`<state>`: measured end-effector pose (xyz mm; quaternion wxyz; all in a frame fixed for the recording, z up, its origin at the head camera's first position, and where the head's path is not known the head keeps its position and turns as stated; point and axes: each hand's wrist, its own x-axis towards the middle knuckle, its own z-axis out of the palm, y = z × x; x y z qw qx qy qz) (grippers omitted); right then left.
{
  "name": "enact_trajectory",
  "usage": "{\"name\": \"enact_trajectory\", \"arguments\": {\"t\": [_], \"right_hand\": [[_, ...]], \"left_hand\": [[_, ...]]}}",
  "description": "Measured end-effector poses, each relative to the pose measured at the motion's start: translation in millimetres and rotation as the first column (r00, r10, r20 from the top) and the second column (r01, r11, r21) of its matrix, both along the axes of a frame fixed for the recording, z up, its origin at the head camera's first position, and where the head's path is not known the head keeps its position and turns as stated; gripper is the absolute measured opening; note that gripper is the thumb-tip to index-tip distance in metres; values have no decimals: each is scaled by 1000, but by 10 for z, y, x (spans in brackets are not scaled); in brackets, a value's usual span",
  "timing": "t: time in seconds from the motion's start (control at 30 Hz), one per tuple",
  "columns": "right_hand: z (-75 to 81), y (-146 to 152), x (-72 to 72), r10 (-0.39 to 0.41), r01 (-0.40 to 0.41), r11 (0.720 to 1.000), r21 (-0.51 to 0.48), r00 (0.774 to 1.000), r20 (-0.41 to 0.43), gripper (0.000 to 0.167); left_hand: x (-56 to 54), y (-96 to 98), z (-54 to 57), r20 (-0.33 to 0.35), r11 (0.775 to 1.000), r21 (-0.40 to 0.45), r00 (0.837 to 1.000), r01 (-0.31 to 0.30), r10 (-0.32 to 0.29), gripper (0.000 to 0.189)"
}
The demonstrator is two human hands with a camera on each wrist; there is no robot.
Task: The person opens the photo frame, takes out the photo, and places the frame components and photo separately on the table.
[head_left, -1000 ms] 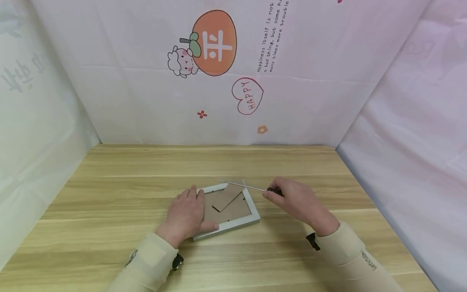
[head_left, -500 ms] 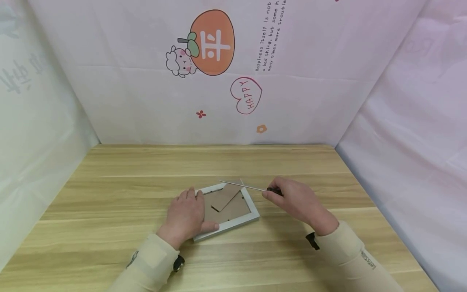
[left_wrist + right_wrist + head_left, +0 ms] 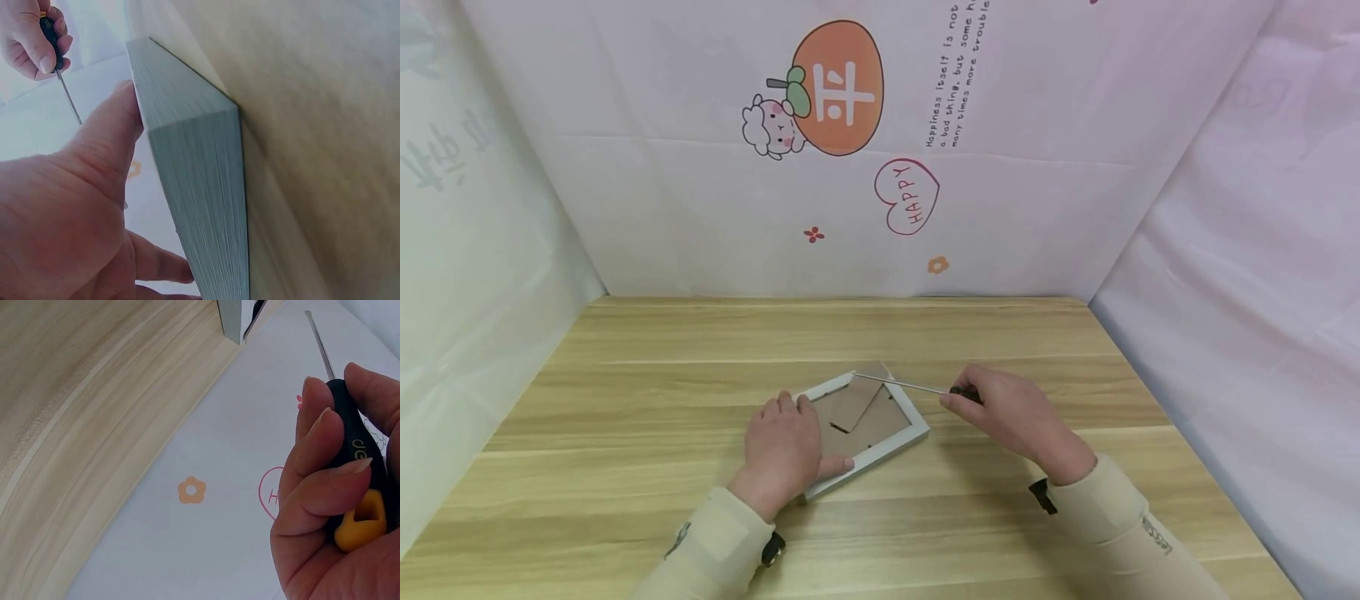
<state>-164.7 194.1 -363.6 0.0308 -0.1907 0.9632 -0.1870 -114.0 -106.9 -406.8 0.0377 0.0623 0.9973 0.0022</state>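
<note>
A silver-grey picture frame (image 3: pixel 895 444) lies back side up on the table, its brown backing (image 3: pixel 880 423) and slanted stand leg (image 3: pixel 854 405) showing. Spread over its left end is my left hand (image 3: pixel 782 446), fingers extended and thumb along the near rim. The left wrist view shows the thumb on the frame's back near a corner (image 3: pixel 194 119). My right hand (image 3: pixel 1015 408), to the right of the frame, grips a screwdriver by its dark handle with a yellow end (image 3: pixel 359 444). The thin metal shaft (image 3: pixel 913 386) points left and overlaps the frame's far corner in the head view.
The wood-grain table (image 3: pixel 647 400) ends at a white printed cloth (image 3: pixel 700 225) behind it. White cloth walls also stand at the left (image 3: pixel 475 250) and right (image 3: pixel 1262 275). Both forearms wear light sleeves and dark wrist straps.
The picture frame has turned slightly counterclockwise under my left hand, its right end moving away from me. My right hand and the screwdriver have stayed nearly still.
</note>
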Motion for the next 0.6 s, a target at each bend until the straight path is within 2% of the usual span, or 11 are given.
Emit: {"name": "enact_trajectory", "arguments": {"t": [0.43,0.6], "right_hand": [[11,-8,1,-21,21,1000,16,1000,-4,23],[6,-13,-3,-21,21,1000,17,1000,-7,23]], "left_hand": [[16,62,-2,-33,998,-52,999,-42,41,120],[26,84,-14,-20,996,-75,998,-53,52,121]]}}
